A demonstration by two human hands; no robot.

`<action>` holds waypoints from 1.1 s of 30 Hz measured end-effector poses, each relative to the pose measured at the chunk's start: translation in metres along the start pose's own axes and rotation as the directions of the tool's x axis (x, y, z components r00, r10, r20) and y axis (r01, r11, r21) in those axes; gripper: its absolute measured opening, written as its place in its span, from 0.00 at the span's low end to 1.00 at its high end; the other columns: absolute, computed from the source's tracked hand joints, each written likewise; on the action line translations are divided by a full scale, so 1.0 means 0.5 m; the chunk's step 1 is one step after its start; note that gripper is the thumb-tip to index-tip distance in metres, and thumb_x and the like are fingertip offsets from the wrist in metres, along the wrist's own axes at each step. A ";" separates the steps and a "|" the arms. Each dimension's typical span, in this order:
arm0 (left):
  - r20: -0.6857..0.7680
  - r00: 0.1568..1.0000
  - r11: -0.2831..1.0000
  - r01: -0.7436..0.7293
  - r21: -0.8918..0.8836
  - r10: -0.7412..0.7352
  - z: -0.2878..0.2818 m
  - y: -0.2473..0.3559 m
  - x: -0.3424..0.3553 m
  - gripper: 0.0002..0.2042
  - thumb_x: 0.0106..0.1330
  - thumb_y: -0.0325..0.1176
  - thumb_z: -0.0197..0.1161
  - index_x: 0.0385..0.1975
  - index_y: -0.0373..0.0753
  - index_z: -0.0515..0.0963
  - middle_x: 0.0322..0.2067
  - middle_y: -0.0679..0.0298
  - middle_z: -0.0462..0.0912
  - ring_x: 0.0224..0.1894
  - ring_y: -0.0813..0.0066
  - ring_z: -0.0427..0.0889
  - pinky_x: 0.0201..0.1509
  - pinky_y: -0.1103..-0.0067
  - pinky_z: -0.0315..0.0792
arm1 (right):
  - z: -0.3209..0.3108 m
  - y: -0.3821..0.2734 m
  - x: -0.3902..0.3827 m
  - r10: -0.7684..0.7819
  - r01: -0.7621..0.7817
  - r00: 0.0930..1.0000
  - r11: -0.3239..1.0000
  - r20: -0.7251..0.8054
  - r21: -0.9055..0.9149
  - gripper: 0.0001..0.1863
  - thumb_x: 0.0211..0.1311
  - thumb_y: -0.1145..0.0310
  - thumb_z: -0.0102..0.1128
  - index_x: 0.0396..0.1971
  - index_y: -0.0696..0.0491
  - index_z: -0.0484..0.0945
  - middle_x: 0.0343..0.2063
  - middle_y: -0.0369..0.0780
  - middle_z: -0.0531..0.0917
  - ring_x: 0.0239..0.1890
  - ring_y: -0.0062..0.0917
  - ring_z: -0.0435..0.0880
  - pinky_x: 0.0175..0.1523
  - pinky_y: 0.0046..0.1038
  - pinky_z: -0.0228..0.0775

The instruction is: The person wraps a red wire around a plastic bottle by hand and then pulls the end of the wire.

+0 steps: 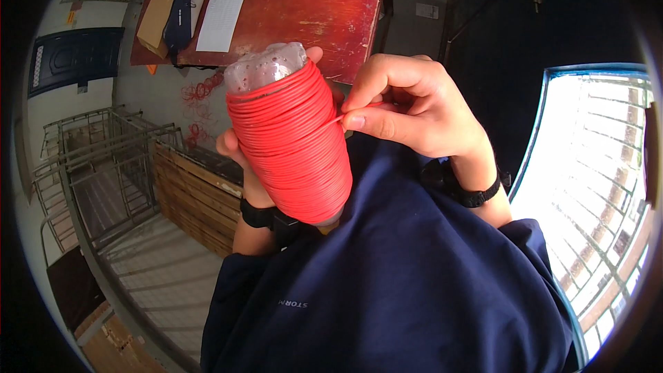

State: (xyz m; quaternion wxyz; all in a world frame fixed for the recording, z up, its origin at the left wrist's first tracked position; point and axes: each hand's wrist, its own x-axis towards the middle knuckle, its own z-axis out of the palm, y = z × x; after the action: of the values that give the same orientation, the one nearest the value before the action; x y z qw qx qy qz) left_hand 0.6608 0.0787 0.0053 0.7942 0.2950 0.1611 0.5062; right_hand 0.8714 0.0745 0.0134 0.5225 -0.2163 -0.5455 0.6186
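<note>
Slanting lengthwise up-left, bottle [266, 70] fills clasping left hand [235, 150]; right hand [423, 107] pinches wire [293, 148].

Pale capitals [293, 303] mark the navy-blue fabric shirt [387, 283] before me, while a white rectangular paper sheet [214, 40] bears print [224, 14] too fine to read.

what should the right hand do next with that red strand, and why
Perhaps gently pull the red strand taut: the right hand pinches it just beside the wound red turns, where it leaves them, and the left hand supports the wrapped clear plastic core from behind, so light tension would likely help control it.
</note>
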 end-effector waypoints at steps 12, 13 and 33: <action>0.130 0.985 0.993 0.111 0.038 -0.115 0.003 0.014 0.007 0.58 0.45 0.73 0.64 0.67 0.31 0.55 0.58 0.46 0.70 0.44 0.60 0.81 0.45 0.69 0.81 | -0.008 0.002 0.000 -0.043 0.043 0.999 0.998 0.000 -0.037 0.04 0.60 0.76 0.65 0.33 0.58 0.80 0.28 0.34 0.84 0.29 0.10 0.78 0.33 0.14 0.67; 0.132 0.985 0.993 0.112 0.023 -0.114 0.003 0.012 0.006 0.59 0.44 0.73 0.65 0.67 0.31 0.55 0.58 0.46 0.70 0.45 0.60 0.81 0.46 0.69 0.81 | -0.009 0.003 0.000 -0.035 0.036 0.999 0.998 0.012 -0.054 0.04 0.60 0.76 0.65 0.33 0.59 0.81 0.28 0.35 0.84 0.30 0.12 0.79 0.35 0.15 0.69; 0.233 0.959 0.969 0.200 -0.145 -0.163 -0.003 0.028 0.010 0.63 0.41 0.66 0.74 0.70 0.32 0.46 0.51 0.44 0.74 0.47 0.54 0.80 0.52 0.67 0.77 | -0.010 0.004 0.000 -0.037 0.036 0.999 0.999 0.031 0.040 0.03 0.59 0.79 0.64 0.33 0.60 0.82 0.29 0.37 0.85 0.33 0.16 0.82 0.39 0.18 0.73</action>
State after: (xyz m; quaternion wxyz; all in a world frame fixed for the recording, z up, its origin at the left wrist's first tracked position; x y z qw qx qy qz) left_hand 0.6522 0.0883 0.0134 0.8721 0.2655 0.0561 0.4072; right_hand 0.8748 0.0771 0.0101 0.5291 -0.1861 -0.5451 0.6231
